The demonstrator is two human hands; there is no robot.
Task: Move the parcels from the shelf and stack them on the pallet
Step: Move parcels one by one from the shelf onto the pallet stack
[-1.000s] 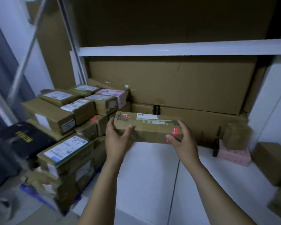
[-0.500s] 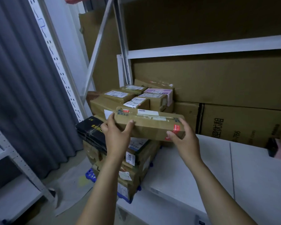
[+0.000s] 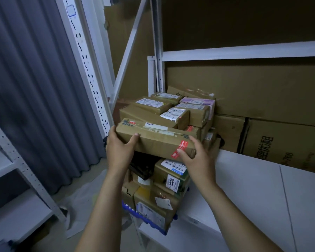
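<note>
- My left hand (image 3: 119,148) grips the near left end of the parcel (image 3: 158,138), thumb on the front face and fingers curled round the end.
- My right hand (image 3: 196,158) grips the right end, thumb pressed by the red sticker. Its fingers go round the far corner, out of sight.
- The parcel is a long, flat carton, held level in the air over the front of the stack (image 3: 153,113), off the shelf (image 3: 244,188).
- I judge it light to middling and stiff. The taped card looks a little slick, so I'd hold it at both ends, as I do now, to stop it twisting.
- Below it sit a black box and labelled cartons, uneven in height, so it may rock when I set it down.
- The blue pallet (image 3: 126,208) shows only at the stack's foot.
- The parcel's far edge is close to the top-row boxes. I cannot tell if it touches them.
- Big cartons (image 3: 262,99) lean behind the shelf, and a curtain (image 3: 35,88) hangs to the left.
</note>
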